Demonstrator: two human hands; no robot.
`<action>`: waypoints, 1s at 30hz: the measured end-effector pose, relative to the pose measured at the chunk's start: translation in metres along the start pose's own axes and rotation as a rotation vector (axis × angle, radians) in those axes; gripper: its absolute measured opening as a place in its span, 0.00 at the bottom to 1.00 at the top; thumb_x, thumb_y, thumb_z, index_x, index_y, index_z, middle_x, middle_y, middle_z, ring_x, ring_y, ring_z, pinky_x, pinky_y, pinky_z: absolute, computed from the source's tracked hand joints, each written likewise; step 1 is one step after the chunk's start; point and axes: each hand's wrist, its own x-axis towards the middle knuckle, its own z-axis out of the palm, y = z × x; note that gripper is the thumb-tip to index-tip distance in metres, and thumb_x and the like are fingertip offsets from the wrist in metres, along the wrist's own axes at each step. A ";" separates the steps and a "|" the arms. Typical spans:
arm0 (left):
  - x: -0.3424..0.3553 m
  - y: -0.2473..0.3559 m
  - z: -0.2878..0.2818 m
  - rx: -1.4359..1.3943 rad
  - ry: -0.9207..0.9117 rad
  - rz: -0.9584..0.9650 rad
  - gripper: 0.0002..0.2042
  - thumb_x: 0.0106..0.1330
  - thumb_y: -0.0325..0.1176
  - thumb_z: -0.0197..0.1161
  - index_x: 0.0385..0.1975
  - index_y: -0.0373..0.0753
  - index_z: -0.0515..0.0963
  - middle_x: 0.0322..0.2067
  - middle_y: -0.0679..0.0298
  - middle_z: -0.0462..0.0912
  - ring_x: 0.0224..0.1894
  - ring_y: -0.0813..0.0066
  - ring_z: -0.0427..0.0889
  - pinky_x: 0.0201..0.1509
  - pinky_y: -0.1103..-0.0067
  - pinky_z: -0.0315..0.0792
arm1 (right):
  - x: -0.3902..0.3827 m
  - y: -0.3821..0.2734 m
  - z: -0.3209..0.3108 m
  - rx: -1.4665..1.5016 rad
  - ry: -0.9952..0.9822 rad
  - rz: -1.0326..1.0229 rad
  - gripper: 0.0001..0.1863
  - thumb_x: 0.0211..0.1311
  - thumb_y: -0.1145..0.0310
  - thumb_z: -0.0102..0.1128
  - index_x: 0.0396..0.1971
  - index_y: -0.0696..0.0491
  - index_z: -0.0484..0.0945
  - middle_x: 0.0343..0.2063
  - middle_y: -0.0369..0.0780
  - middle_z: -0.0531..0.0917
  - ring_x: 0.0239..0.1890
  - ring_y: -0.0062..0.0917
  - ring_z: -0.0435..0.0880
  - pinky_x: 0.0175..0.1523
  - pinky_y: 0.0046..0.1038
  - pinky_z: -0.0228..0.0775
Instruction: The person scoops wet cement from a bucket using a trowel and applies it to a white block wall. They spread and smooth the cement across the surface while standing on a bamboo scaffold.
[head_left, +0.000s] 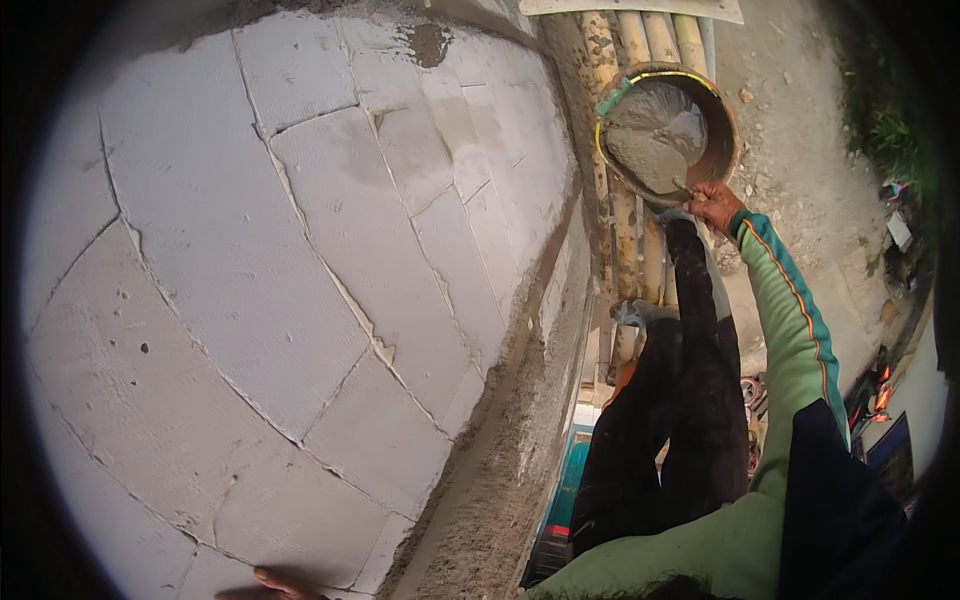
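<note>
My right hand (714, 205), in a green sleeve with an orange stripe, reaches down to the near rim of a round brown bucket (722, 140) holding wet grey mortar (652, 135). Its fingers are closed around a small tool handle dipping into the mortar; the tool itself is mostly hidden. My left hand (280, 583) shows only as fingers at the bottom edge, pressed flat against the white block wall (250, 280).
The bucket rests on bamboo scaffold poles (640, 250) beside the wall. My dark-trousered legs (680, 400) stand on the poles. A rough mortar ledge (500, 470) runs along the wall's base. Bare ground with rubble lies far below at right.
</note>
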 end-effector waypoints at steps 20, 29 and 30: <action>0.018 0.004 0.001 0.173 0.027 0.045 0.46 0.69 0.72 0.29 0.77 0.42 0.45 0.77 0.49 0.40 0.79 0.50 0.37 0.73 0.46 0.36 | 0.080 -0.358 0.268 0.521 0.692 -0.376 0.21 0.53 0.65 0.64 0.45 0.60 0.73 0.39 0.52 0.83 0.43 0.48 0.82 0.51 0.40 0.73; -0.004 0.024 0.003 0.142 -0.098 0.011 0.46 0.68 0.72 0.31 0.77 0.42 0.44 0.77 0.50 0.41 0.78 0.50 0.39 0.73 0.46 0.37 | 0.084 -0.271 0.315 0.646 0.248 -0.169 0.16 0.65 0.65 0.60 0.51 0.50 0.72 0.27 0.34 0.77 0.24 0.20 0.75 0.25 0.25 0.69; -0.003 0.027 0.003 0.126 -0.117 0.005 0.46 0.68 0.72 0.31 0.77 0.42 0.44 0.77 0.50 0.41 0.78 0.50 0.39 0.73 0.46 0.37 | 0.097 -0.250 0.299 0.725 0.286 -0.086 0.15 0.65 0.66 0.59 0.50 0.50 0.71 0.27 0.34 0.76 0.23 0.20 0.74 0.24 0.25 0.69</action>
